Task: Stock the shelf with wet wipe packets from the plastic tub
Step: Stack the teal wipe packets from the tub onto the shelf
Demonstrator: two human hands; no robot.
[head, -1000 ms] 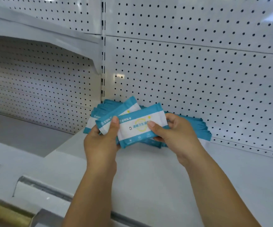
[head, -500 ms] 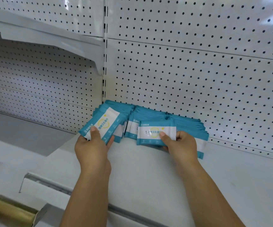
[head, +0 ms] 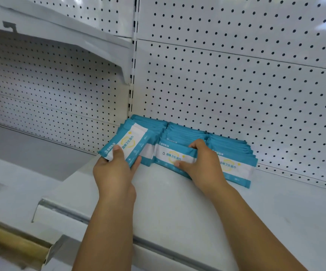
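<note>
wet wipe packet (head: 128,145) sits tilted in left hand (head: 113,173) grip.

The left hand (head: 115,171) hides the lower corner of the tilted packet (head: 129,143); the right hand (head: 201,165) covers the right end of the front middle packet (head: 170,156), fingertips lost behind its top edge. Behind, the packet rows (head: 187,132) show only teal edges — uncountable. Their small print is unreadable.

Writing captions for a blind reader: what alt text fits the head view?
Two bare hands stock a white shelf: the left hand grips a tilted wipe packet, the right hand pinches a second packet fronting rows of packets along the pegboard.
</note>
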